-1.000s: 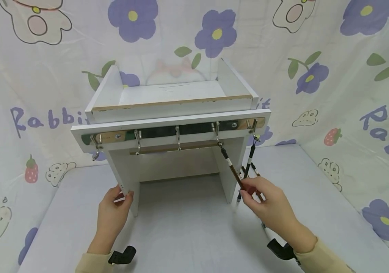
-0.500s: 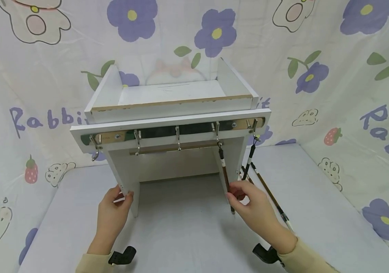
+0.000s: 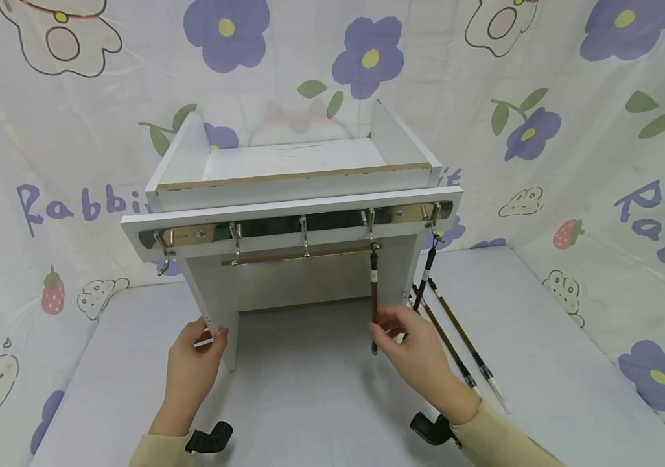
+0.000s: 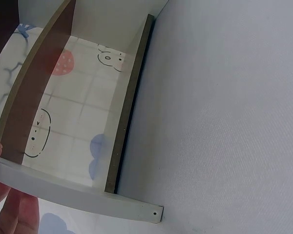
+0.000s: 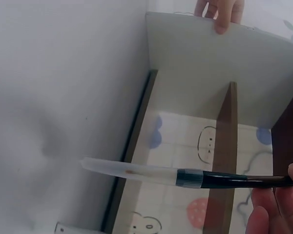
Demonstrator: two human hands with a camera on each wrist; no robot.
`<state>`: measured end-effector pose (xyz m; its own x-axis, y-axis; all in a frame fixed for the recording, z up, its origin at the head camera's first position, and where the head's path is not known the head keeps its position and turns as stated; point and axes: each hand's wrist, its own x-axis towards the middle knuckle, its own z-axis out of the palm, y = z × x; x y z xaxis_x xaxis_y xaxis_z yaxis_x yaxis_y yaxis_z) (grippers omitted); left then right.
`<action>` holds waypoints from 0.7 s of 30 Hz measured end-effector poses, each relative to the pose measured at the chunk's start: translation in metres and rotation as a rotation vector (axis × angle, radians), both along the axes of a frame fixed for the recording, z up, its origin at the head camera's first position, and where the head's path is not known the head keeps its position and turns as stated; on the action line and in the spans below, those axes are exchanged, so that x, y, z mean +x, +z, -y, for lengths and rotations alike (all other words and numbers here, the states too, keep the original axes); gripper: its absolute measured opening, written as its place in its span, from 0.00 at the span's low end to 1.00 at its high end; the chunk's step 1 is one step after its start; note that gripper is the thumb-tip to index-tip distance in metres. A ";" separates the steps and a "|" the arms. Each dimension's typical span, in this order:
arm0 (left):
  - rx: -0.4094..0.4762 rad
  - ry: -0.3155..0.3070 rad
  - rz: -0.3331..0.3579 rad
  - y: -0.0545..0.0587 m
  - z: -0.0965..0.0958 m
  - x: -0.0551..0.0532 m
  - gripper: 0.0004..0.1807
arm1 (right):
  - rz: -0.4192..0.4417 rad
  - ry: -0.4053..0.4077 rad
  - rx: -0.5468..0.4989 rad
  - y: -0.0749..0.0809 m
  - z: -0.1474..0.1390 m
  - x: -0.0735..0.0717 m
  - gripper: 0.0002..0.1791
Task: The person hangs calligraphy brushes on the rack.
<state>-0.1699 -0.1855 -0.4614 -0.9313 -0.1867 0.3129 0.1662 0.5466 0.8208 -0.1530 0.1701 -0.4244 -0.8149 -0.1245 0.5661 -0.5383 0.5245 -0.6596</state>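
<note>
My right hand (image 3: 414,353) pinches the dark handle of a calligraphy brush (image 3: 374,285). That brush hangs almost upright, its loop at the fourth hook (image 3: 372,227) from the left. In the right wrist view its pale bristle end sits in a clear cap (image 5: 105,166). Another calligraphy brush (image 3: 428,269) hangs from the rightmost hook (image 3: 435,220), its lower part behind my right hand. My left hand (image 3: 189,373) grips the front edge of the left side panel (image 3: 210,292) of a white hook rack (image 3: 291,202), fingers and thumb on either side.
Two more brushes (image 3: 469,337) lie on the white table (image 3: 542,324) right of the rack. Three bare hooks (image 3: 304,237) are along the left and middle of the metal strip. A patterned cloth (image 3: 571,162) hangs behind.
My right hand has moved left with the brush, which swung from slanted to nearly upright below its hook. The brushes on the table show more fully. My left hand stays on the panel.
</note>
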 end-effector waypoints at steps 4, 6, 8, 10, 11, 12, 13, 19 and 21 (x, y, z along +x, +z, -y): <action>-0.004 0.003 -0.004 0.000 0.000 0.000 0.19 | 0.045 -0.008 -0.030 0.001 0.005 -0.003 0.10; -0.007 0.004 -0.006 0.000 0.000 0.000 0.18 | 0.060 -0.007 -0.035 0.001 0.006 -0.004 0.10; -0.009 0.006 -0.006 0.000 0.000 0.000 0.18 | 0.064 -0.002 -0.039 0.002 0.008 -0.004 0.10; -0.008 0.007 -0.007 0.001 0.000 0.000 0.18 | 0.067 0.002 -0.042 0.003 0.009 -0.004 0.10; -0.008 0.008 -0.008 0.001 0.000 0.000 0.18 | 0.065 0.006 -0.043 0.003 0.009 -0.004 0.10; -0.006 0.007 -0.007 0.001 0.000 0.000 0.18 | 0.063 0.009 -0.046 0.003 0.009 -0.004 0.10; -0.005 0.007 -0.007 0.001 0.000 0.000 0.17 | 0.063 0.011 -0.048 0.003 0.009 -0.004 0.10; -0.007 0.005 -0.006 0.000 0.000 -0.001 0.17 | 0.070 0.016 -0.059 0.004 0.011 -0.004 0.11; -0.008 0.006 -0.003 -0.001 0.000 -0.001 0.17 | 0.078 0.017 -0.061 0.005 0.011 -0.003 0.10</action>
<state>-0.1707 -0.1860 -0.4621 -0.9292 -0.1900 0.3171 0.1649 0.5545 0.8157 -0.1562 0.1594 -0.4193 -0.8550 -0.1062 0.5076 -0.4924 0.4732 -0.7305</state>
